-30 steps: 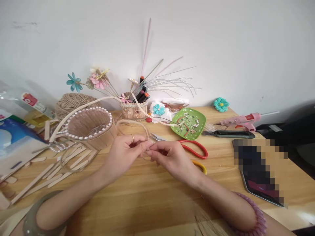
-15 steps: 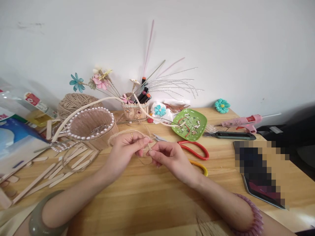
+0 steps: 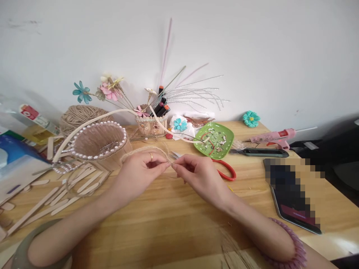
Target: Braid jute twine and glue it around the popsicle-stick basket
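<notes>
Above the middle of the worktop (image 3: 157,228), the left hand (image 3: 137,175) and right hand (image 3: 204,175) pinch a braided twine cord (image 3: 157,148) in narrowed, nearly meeting fingers; it curves left along the left hand's far side, toward the pearl-rimmed basket (image 3: 119,151).

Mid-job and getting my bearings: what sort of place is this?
Probably a craft workspace, perhaps at home: the wooden table holds a ball of twine, a pink glue gun and loose wooden sticks.

Tan cord (image 3: 147,149), curved, pinched between left hand (image 3: 137,173) and right hand (image 3: 200,175).
Fuzzy; arcs along left hand's far side.
</notes>
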Action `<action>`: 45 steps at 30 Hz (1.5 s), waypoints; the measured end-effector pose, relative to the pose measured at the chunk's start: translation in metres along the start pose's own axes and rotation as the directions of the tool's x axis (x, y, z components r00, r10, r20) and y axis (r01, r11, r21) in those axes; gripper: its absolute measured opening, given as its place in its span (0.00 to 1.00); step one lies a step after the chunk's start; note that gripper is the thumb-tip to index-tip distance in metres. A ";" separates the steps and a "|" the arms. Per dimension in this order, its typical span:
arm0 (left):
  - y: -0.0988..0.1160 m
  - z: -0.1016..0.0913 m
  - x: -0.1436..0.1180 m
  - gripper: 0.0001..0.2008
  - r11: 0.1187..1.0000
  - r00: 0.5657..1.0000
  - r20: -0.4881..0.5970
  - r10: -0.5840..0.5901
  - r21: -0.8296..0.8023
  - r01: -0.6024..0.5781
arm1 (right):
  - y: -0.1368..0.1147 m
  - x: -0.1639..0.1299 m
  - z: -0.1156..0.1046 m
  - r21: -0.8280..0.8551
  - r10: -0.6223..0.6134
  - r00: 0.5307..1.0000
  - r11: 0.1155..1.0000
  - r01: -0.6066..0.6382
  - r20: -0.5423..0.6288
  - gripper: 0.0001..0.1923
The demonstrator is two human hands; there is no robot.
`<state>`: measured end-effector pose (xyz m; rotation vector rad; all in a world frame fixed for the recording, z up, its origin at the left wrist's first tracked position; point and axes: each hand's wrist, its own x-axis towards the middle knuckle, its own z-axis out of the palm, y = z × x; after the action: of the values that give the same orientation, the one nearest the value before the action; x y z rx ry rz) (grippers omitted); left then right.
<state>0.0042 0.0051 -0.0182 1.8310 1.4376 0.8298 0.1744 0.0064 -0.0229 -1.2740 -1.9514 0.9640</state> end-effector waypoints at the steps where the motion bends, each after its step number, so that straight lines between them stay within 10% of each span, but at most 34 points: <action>1: 0.000 0.001 0.000 0.08 0.999 0.999 -0.012 -0.032 0.012 0.032 | 0.000 0.000 -0.001 -0.087 -0.037 0.999 0.996 0.034 -0.039 0.08; 5: -0.001 0.004 0.001 0.08 0.983 0.983 -0.062 -0.172 -0.074 0.167 | -0.001 -0.001 -0.003 -0.341 -0.148 0.977 0.936 0.089 -0.151 0.08; 11: 0.002 0.008 -0.002 0.07 0.904 0.956 -0.065 -0.285 -0.349 0.246 | -0.002 -0.011 0.010 -0.203 -0.213 0.976 0.959 0.200 -0.044 0.09; 18: 0.009 0.010 -0.007 0.06 0.592 0.949 0.057 -0.309 -0.770 0.239 | 0.001 -0.009 0.009 -0.090 -0.150 0.987 0.985 0.144 -0.057 0.08; 21: 0.008 0.011 -0.007 0.06 0.630 0.957 0.039 -0.287 -0.745 0.220 | -0.002 -0.002 0.000 0.296 0.094 0.990 0.953 -0.059 -0.106 0.11; 25: 0.003 0.014 -0.006 0.04 0.755 0.973 0.023 -0.229 -0.627 0.193 | -0.003 0.004 -0.001 0.634 0.170 0.974 0.739 -0.227 0.151 0.16; 34: 0.005 0.014 -0.003 0.04 0.874 0.953 0.065 -0.295 -0.386 0.297 | 0.001 0.002 -0.001 0.342 0.006 0.974 0.936 -0.085 0.225 0.11; 45: 0.008 0.012 -0.005 0.04 0.796 0.955 0.151 -0.256 -0.528 0.296 | 0.005 0.005 0.003 0.527 0.030 0.994 0.846 -0.080 0.103 0.15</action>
<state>0.0176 -0.0030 -0.0188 1.1714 1.2179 0.8976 0.1723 0.0115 -0.0282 -0.9753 -1.5486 1.4881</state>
